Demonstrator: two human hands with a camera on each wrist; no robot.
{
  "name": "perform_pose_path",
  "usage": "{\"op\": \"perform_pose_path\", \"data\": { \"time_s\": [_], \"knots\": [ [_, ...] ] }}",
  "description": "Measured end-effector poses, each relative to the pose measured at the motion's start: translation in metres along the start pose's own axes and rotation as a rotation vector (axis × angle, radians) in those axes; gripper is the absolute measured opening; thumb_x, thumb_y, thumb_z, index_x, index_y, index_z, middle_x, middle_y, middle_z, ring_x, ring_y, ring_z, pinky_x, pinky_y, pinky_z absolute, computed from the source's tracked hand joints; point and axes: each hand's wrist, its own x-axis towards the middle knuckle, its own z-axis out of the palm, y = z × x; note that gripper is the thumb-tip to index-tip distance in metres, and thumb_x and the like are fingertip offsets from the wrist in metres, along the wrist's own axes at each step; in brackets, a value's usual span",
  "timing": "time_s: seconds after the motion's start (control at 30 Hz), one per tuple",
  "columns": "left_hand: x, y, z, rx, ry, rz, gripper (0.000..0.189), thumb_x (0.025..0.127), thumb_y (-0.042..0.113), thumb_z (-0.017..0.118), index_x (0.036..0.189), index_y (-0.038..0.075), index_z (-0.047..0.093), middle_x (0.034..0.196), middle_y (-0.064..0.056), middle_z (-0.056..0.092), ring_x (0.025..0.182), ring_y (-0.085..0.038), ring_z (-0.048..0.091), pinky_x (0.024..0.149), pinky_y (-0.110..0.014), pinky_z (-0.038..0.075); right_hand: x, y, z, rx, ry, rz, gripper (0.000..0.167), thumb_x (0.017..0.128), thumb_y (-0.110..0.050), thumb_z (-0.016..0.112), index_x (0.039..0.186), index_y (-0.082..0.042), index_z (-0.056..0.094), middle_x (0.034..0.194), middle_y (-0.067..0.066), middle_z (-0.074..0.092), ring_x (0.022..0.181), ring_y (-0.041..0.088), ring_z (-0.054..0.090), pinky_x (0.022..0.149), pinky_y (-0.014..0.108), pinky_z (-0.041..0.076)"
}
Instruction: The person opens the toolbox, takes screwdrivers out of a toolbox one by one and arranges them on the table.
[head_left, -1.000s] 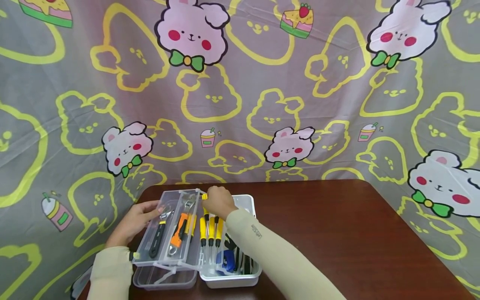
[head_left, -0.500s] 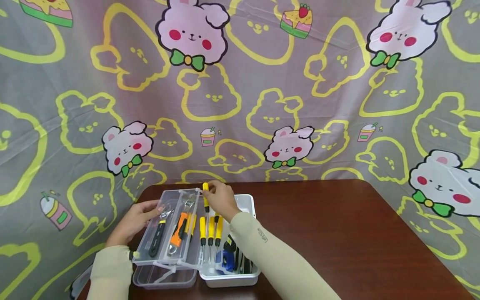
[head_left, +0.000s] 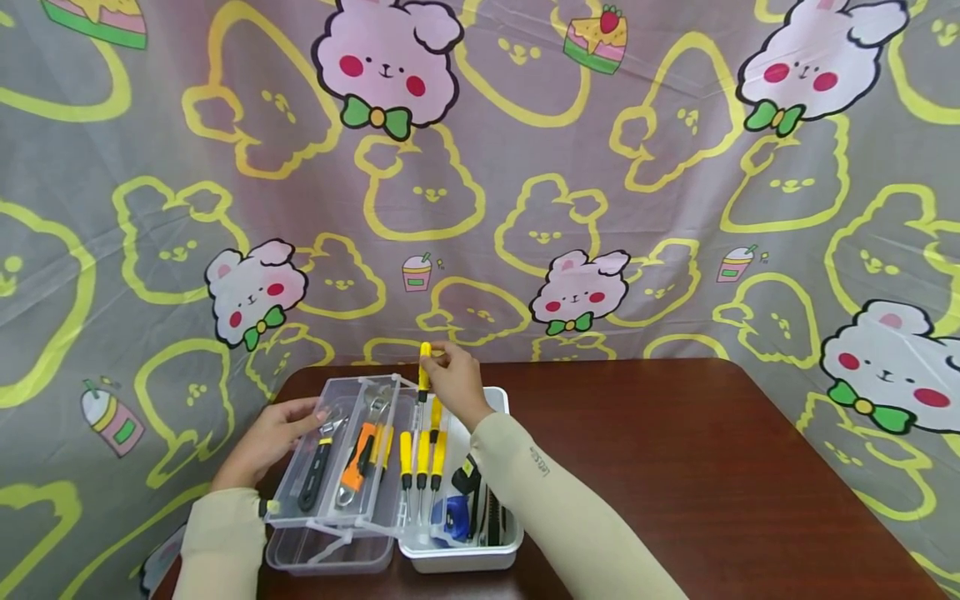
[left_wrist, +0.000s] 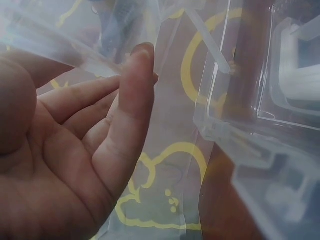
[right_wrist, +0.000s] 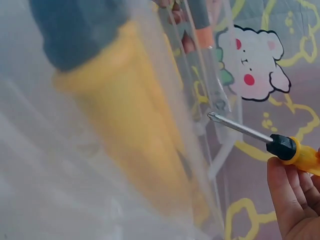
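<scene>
My right hand (head_left: pixel 459 382) pinches the yellow handle of a Phillips screwdriver (head_left: pixel 424 367), held upright at the back of the white toolbox base (head_left: pixel 461 563). In the right wrist view its metal shaft and cross tip show beyond the fingers of the hand (right_wrist: pixel 295 202). My left hand (head_left: pixel 270 439) grips the left edge of the raised clear tray (head_left: pixel 330 525), thumb on the rim. That tray holds a black-handled adjustable wrench (head_left: pixel 317 471) and an orange utility knife (head_left: pixel 357 462). Several more yellow-handled screwdrivers (head_left: pixel 423 461) stand in the base.
A blue rounded tool (head_left: pixel 454 518) and dark slim tools (head_left: pixel 492 518) lie at the base's front right. Below the raised tray sits a second clear compartment (head_left: pixel 322 557). Brown tabletop (head_left: pixel 660 467) stretches to the right; a patterned cloth (head_left: pixel 480 208) hangs behind.
My right hand has risen and shifted slightly right, drawing the screwdriver upward. Another yellow handle behind the front screwdrivers now shows more. The left hand stays on the tray edge.
</scene>
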Motion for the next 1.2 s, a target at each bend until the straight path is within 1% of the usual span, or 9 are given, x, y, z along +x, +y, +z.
{"op": "perform_pose_path", "data": {
  "time_s": [0.13, 0.27, 0.37, 0.53, 0.7, 0.8, 0.9, 1.03, 1.2],
  "knots": [
    [0.000, -0.001, 0.001, -0.003, 0.001, -0.011, 0.070, 0.094, 0.043, 0.063, 0.145, 0.000, 0.042, 0.116, -0.016, 0.065, 0.087, -0.023, 0.065, 0.075, -0.037, 0.054, 0.002, -0.002, -0.008, 0.026, 0.004, 0.010, 0.031, 0.094, -0.021, 0.066, 0.122, -0.009, 0.064, 0.084, 0.003, 0.064, 0.060, 0.017, 0.065, 0.057, 0.029, 0.055],
    [0.000, -0.001, 0.000, -0.005, 0.003, -0.023, 0.072, 0.093, 0.045, 0.063, 0.145, 0.001, 0.042, 0.115, -0.015, 0.065, 0.086, -0.023, 0.065, 0.074, -0.036, 0.054, 0.004, -0.005, -0.018, 0.030, 0.006, 0.030, 0.031, 0.095, -0.021, 0.066, 0.122, -0.008, 0.064, 0.084, 0.005, 0.064, 0.061, 0.019, 0.065, 0.060, 0.035, 0.057],
    [0.000, -0.001, -0.001, 0.004, 0.000, -0.019, 0.074, 0.092, 0.047, 0.063, 0.145, 0.001, 0.042, 0.114, -0.015, 0.065, 0.086, -0.024, 0.065, 0.074, -0.036, 0.054, 0.006, -0.007, -0.027, 0.023, 0.016, 0.039, 0.030, 0.095, -0.023, 0.066, 0.122, -0.009, 0.064, 0.084, 0.005, 0.064, 0.061, 0.020, 0.065, 0.061, 0.037, 0.057],
    [0.000, 0.001, -0.002, 0.014, -0.009, -0.018, 0.076, 0.091, 0.049, 0.063, 0.146, 0.001, 0.041, 0.116, -0.015, 0.065, 0.087, -0.023, 0.065, 0.076, -0.037, 0.054, 0.009, -0.005, -0.042, 0.002, 0.035, 0.032, 0.028, 0.095, -0.023, 0.065, 0.119, -0.007, 0.065, 0.086, 0.004, 0.066, 0.061, 0.020, 0.065, 0.059, 0.033, 0.056],
    [-0.001, 0.002, -0.001, 0.003, -0.015, -0.027, 0.076, 0.091, 0.049, 0.063, 0.147, 0.002, 0.040, 0.116, -0.015, 0.065, 0.087, -0.024, 0.066, 0.076, -0.037, 0.055, 0.010, -0.001, -0.059, -0.046, 0.040, 0.044, 0.031, 0.096, -0.026, 0.064, 0.121, -0.008, 0.064, 0.087, 0.003, 0.065, 0.065, 0.020, 0.065, 0.060, 0.031, 0.055],
    [-0.001, 0.003, -0.001, -0.004, -0.015, -0.017, 0.075, 0.092, 0.048, 0.063, 0.146, 0.001, 0.040, 0.115, -0.015, 0.065, 0.086, -0.024, 0.066, 0.075, -0.037, 0.055, 0.011, 0.003, -0.068, -0.031, 0.041, 0.062, 0.032, 0.096, -0.025, 0.064, 0.123, -0.008, 0.063, 0.088, 0.005, 0.065, 0.068, 0.025, 0.067, 0.060, 0.033, 0.056],
    [-0.001, 0.004, -0.001, -0.012, -0.013, -0.016, 0.075, 0.092, 0.047, 0.064, 0.146, 0.001, 0.041, 0.115, -0.015, 0.066, 0.086, -0.024, 0.066, 0.075, -0.037, 0.055, 0.011, 0.007, -0.076, -0.012, 0.042, 0.080, 0.032, 0.096, -0.023, 0.064, 0.123, -0.007, 0.063, 0.090, 0.007, 0.065, 0.071, 0.028, 0.067, 0.061, 0.034, 0.056],
    [-0.001, 0.004, -0.001, -0.009, -0.011, -0.018, 0.076, 0.091, 0.048, 0.064, 0.145, 0.000, 0.041, 0.115, -0.015, 0.066, 0.086, -0.023, 0.066, 0.075, -0.037, 0.055, 0.010, 0.014, -0.086, -0.018, 0.050, 0.101, 0.030, 0.096, -0.022, 0.063, 0.122, -0.006, 0.063, 0.092, 0.008, 0.064, 0.071, 0.025, 0.066, 0.062, 0.032, 0.056],
    [-0.001, 0.003, -0.001, 0.000, -0.003, -0.021, 0.076, 0.091, 0.049, 0.064, 0.145, 0.000, 0.042, 0.115, -0.015, 0.066, 0.085, -0.023, 0.066, 0.074, -0.037, 0.055, 0.010, 0.020, -0.095, -0.040, 0.063, 0.102, 0.031, 0.096, -0.023, 0.063, 0.122, -0.005, 0.063, 0.094, 0.010, 0.063, 0.070, 0.023, 0.066, 0.063, 0.034, 0.057]
  ]
}}
